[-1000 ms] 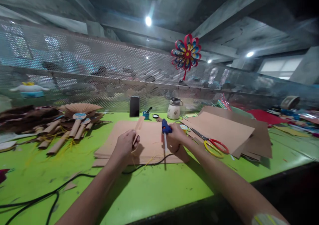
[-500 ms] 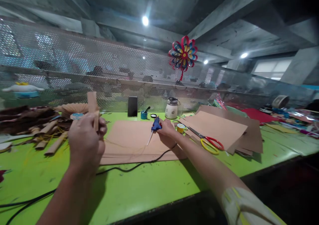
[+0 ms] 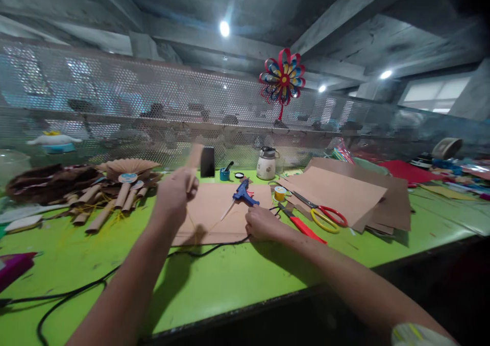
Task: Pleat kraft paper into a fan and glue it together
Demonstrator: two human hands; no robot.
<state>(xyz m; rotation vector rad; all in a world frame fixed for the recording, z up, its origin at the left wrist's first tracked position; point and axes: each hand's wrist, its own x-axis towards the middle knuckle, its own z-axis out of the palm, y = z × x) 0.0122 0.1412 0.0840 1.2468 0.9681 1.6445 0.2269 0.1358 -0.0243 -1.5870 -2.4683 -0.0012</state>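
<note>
My left hand (image 3: 174, 195) is raised over the left part of the brown card sheets (image 3: 225, 223), closed round a strip of brown card (image 3: 195, 158) whose upper end is blurred. A blue glue gun (image 3: 244, 193) lies on the sheets, its pale nozzle pointing down to the left. Just below its handle is my right hand (image 3: 266, 223), fingers curled together near the black cord (image 3: 214, 249). What those fingers hold, if anything, is hidden. Thin yellow thread trails over the sheets.
Right of my right hand lie a red-handled knife (image 3: 302, 227), scissors (image 3: 325, 218), a yellow spool (image 3: 279, 193) and stacked brown paper (image 3: 344, 185). Behind stand a phone (image 3: 207, 162), a blue pot (image 3: 224, 174) and a bottle (image 3: 266, 165). Paper fans (image 3: 130, 166) with rolled handles lie left.
My right hand has come off the glue gun, which now lies on the sheets, and drawn back toward me. My left hand has moved right with the card strip. The red-handled knife has come into view.
</note>
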